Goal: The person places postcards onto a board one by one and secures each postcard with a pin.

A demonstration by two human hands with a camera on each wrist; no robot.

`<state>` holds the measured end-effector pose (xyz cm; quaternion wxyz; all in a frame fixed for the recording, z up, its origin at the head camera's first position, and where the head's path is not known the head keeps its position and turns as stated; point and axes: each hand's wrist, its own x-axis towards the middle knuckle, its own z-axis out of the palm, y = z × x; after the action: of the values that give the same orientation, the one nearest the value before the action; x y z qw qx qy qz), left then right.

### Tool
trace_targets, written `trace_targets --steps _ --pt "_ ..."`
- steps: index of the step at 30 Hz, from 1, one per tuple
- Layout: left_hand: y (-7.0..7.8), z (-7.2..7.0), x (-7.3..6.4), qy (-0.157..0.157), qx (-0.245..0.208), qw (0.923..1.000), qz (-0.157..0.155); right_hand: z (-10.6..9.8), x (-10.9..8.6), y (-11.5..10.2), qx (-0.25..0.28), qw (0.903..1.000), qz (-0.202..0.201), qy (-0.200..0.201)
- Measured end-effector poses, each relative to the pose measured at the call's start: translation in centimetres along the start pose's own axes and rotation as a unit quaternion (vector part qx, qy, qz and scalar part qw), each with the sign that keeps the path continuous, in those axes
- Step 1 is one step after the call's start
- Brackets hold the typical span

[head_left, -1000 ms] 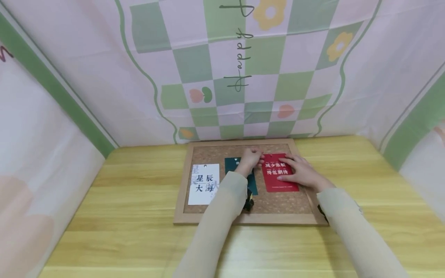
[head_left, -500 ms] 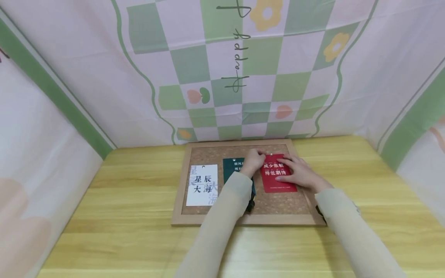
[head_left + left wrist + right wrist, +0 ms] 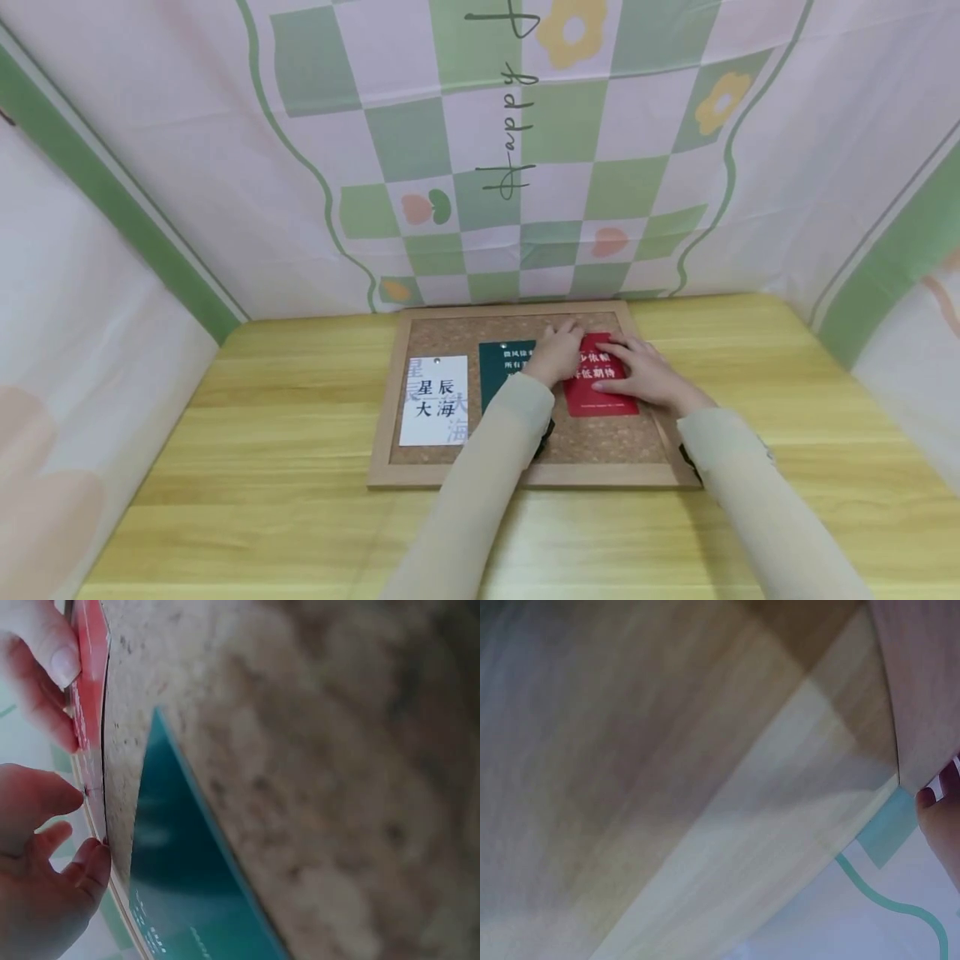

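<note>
A red card [image 3: 603, 398] with white characters lies on the right part of a framed cork board [image 3: 600, 442]. My left hand [image 3: 553, 354] reaches over its upper left corner and covers part of the print. In the left wrist view, a digit of the left hand [image 3: 45, 892] touches a tiny pin-like spot near the card's top; other fingertips rest by its edge. My right hand [image 3: 648, 372] lies on the red card's right side with fingers spread. A dark green card [image 3: 498, 371] is on the cork left of it, partly hidden by my left arm.
A white card [image 3: 435, 417] with dark characters is at the board's left, a round pin at its top. The board lies on a yellow wooden table [image 3: 262, 433]. A patterned cloth [image 3: 405, 142] hangs behind, with more cloth at both sides.
My left hand has moved slightly right and over the red card's top, hiding the pin spot that showed earlier. More of the green card shows. The right hand stays on the red card.
</note>
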<state>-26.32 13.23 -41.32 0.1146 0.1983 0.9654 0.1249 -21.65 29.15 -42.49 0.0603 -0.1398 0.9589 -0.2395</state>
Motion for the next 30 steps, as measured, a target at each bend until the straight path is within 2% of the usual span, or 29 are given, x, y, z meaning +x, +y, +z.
trace_targets --steps 6,12,20,22,26,30 --pt "0.18 0.05 -0.25 -0.016 0.050 0.9984 0.022 0.09 -0.10 0.10 0.004 1.0000 -0.003 0.000" --pt "0.24 -0.09 -0.45 -0.016 0.052 0.9981 0.030 0.13 -0.07 0.20 0.006 1.0000 -0.004 0.002" --pt "0.44 -0.13 -0.53 -0.034 0.074 0.9964 0.022 0.14 -0.04 0.30 0.006 1.0000 -0.002 0.002" --pt "0.45 -0.16 -0.56 -0.034 0.067 0.9970 0.018 0.15 -0.03 0.27 0.005 1.0000 -0.001 0.002" --pt "0.37 -0.20 -0.53 -0.019 0.051 0.9983 0.018 0.17 -0.06 0.21 0.005 1.0000 0.001 0.003" --pt "0.21 -0.19 -0.43 0.027 0.030 0.9990 0.021 0.20 -0.11 0.18 0.004 1.0000 0.002 0.004"
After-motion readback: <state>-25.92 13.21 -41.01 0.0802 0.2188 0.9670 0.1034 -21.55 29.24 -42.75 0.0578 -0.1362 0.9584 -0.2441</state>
